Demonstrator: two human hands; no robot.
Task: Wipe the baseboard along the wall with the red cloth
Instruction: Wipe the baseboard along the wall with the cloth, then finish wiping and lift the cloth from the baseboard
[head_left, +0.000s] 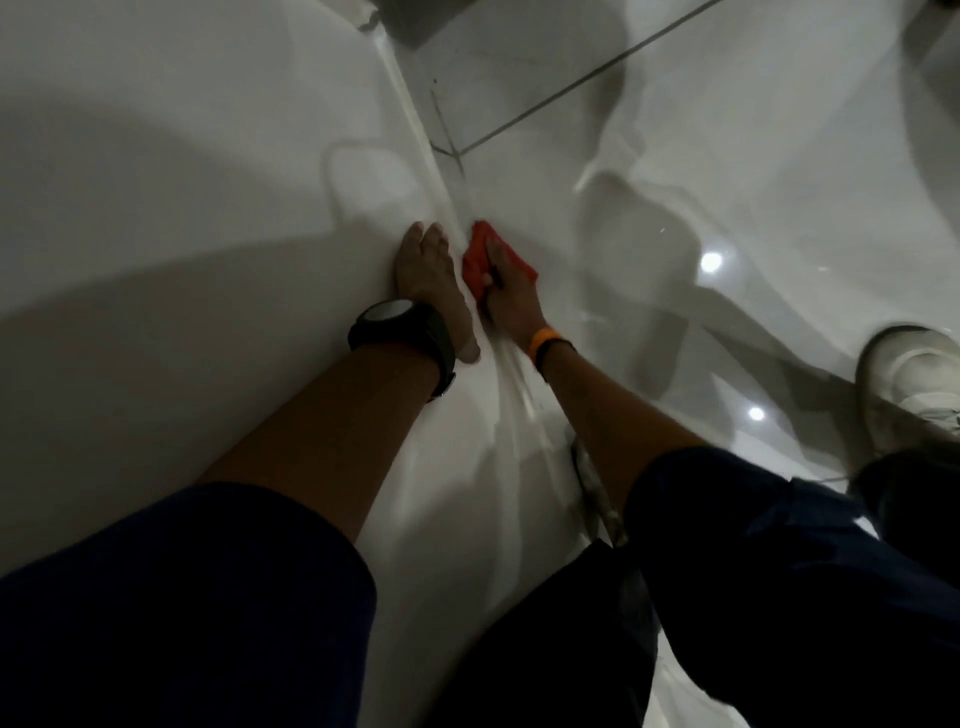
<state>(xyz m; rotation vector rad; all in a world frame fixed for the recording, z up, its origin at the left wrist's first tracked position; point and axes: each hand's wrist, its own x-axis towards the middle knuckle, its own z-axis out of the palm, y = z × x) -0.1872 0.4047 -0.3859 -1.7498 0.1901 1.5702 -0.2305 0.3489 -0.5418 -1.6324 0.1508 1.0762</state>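
The person's right hand has its fingers closed around the red cloth, bunched and pressed low against the baseboard where the white wall meets the glossy tiled floor; the left hand lies flat and open on the wall just beside it, holding nothing, apparently bracing the body; a black watch sits on that wrist and an orange band on the other. To do the stroke well, the cloth should likely stay pressed into the top ledge and face of the strip; steady, overlapping passes along the wall would suit; the picture is blurred, so dirt left cannot be judged.
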